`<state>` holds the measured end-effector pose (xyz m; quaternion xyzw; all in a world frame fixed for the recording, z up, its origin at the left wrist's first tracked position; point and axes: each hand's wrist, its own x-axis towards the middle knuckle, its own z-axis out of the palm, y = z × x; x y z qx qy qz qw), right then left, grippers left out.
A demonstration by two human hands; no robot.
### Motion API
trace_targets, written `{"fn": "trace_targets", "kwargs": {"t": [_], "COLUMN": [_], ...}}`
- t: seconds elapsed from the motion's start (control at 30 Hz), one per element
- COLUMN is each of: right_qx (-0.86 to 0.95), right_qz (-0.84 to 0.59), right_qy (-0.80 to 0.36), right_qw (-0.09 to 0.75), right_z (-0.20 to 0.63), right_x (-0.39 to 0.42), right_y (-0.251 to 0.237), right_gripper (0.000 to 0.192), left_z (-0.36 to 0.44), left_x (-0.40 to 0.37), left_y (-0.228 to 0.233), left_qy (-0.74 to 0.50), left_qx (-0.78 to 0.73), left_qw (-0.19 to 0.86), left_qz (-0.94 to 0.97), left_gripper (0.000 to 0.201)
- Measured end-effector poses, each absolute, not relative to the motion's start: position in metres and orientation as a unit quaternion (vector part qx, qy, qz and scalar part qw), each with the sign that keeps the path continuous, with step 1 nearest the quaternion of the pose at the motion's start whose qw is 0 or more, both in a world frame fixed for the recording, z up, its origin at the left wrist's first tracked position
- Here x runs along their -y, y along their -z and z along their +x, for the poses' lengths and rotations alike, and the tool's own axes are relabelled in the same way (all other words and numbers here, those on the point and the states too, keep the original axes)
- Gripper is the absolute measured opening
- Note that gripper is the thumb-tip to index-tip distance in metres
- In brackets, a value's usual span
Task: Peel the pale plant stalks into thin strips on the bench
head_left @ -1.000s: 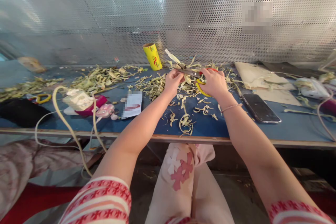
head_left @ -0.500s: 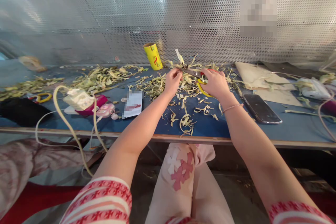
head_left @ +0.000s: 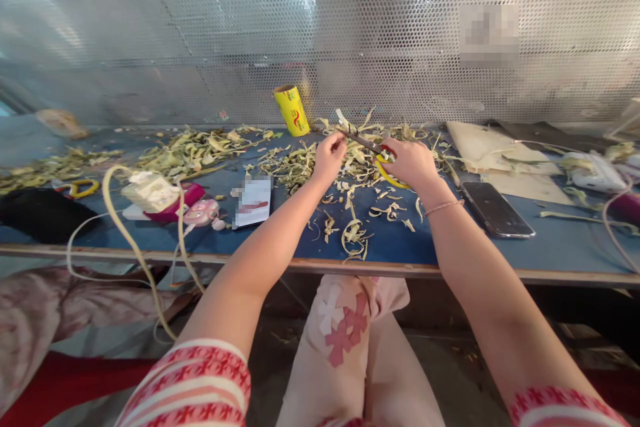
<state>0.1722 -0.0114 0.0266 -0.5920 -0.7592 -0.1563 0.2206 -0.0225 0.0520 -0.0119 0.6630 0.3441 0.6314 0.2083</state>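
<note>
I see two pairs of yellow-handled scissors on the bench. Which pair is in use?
The scissors in the right hand, mid-bench; the other scissors lie untouched far left.

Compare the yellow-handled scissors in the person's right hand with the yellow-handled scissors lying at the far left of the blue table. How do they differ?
The yellow-handled scissors in the right hand are gripped, lifted off the blue table, blades showing and pointed at a pale strip pinched by the left hand. The yellow-handled scissors at the far left lie flat, untouched, beside a black cloth, blades hard to make out. Both have yellow loop handles.
</note>
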Motion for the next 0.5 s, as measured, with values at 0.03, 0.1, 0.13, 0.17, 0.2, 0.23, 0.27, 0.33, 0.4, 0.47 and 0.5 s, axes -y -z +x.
{"fn": "trace_targets", "kwargs": {"t": [0.03,0.1,0.13,0.17,0.2,0.23,0.27,0.33,0.4,0.47,0.5], "right_qx": [0.758,0.756,0.755,0.754,0.753,0.753,0.753,0.755,0.757,0.760,0.762], "right_qz": [-0.593,-0.593,-0.594,-0.595,-0.596,-0.597,-0.597,-0.596,-0.595,-0.594,-0.593], "right_qy": [0.159,0.167,0.169,0.170,0.169,0.167,0.165,0.162,0.158,0.151,0.147], "right_qw": [0.219,0.219,0.220,0.221,0.221,0.221,0.221,0.221,0.220,0.216,0.214], "right_z": [0.1725,0.1732,0.1735,0.1739,0.1743,0.1746,0.1750,0.1753,0.1751,0.1741,0.1733], "right_x": [0.0113,0.0111,0.0109,0.0107,0.0103,0.0099,0.0094,0.0086,0.0086,0.0098,0.0108], "right_y": [-0.0266,-0.0266,-0.0265,-0.0263,-0.0261,-0.0258,-0.0255,-0.0249,-0.0246,-0.0249,-0.0254], "right_gripper": [0.037,0.036,0.035,0.035,0.036,0.036,0.036,0.036,0.035,0.035,0.036], "left_z": [-0.0224,-0.0218,-0.0214,-0.0210,-0.0207,-0.0204,-0.0202,-0.0201,-0.0204,-0.0206,-0.0206], "left_x": [-0.0525,-0.0528,-0.0528,-0.0526,-0.0523,-0.0519,-0.0514,-0.0507,-0.0505,-0.0508,-0.0510], "left_y": [0.0122,0.0123,0.0122,0.0120,0.0119,0.0118,0.0118,0.0119,0.0123,0.0131,0.0135], "left_qy": [-0.632,-0.632,-0.632,-0.632,-0.632,-0.631,-0.631,-0.629,-0.630,-0.629,-0.628], "left_qx": [-0.347,-0.355,-0.359,-0.363,-0.366,-0.368,-0.369,-0.370,-0.370,-0.370,-0.370], "left_qw": [0.207,0.208,0.210,0.211,0.212,0.213,0.212,0.213,0.217,0.221,0.221], "left_qz": [0.661,0.657,0.654,0.652,0.650,0.649,0.649,0.650,0.648,0.647,0.648], "left_gripper": [0.006,0.007,0.008,0.008,0.009,0.009,0.009,0.009,0.010,0.011,0.011]}}
